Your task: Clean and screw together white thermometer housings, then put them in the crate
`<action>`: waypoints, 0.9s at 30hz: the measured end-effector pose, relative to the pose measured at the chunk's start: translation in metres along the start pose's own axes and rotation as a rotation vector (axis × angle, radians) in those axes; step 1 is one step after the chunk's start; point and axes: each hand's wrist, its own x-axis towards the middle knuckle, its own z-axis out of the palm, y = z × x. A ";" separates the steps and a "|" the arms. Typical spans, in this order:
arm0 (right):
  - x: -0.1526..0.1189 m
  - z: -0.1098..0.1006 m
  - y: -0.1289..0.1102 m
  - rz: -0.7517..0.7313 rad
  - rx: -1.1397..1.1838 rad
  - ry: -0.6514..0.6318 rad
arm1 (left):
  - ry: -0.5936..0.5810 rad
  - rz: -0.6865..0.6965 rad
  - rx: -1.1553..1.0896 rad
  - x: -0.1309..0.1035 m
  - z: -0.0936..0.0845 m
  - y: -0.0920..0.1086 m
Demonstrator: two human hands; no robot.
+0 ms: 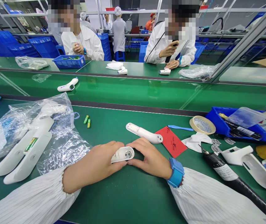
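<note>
Near the middle of the green table, my left hand (100, 160) is wrapped round a white plastic shell (125, 153) with round openings at its end. The thumb and fingertips of my right hand (148, 157) pinch the shell's right end. Behind my hands lies a second long white shell part (144, 133), its right end resting near a red square packet (172, 142). Two small green-and-yellow batteries (87, 121) lie farther left. A blue band is on my right wrist.
At left, white devices (33, 146) lie on clear plastic bags (63, 146). To the right are a tape roll (203, 125), a blue bin (251, 124), a black electric screwdriver (221, 166) and white shells. A green conveyor (133, 90) crosses behind; people in white work beyond it.
</note>
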 end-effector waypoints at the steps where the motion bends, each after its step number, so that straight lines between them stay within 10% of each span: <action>1: 0.000 0.000 0.001 0.002 -0.003 -0.002 | -0.003 0.001 0.000 0.001 0.000 -0.001; 27: -0.005 -0.012 -0.005 0.098 0.071 -0.071 | -0.154 0.071 0.157 0.013 -0.009 -0.001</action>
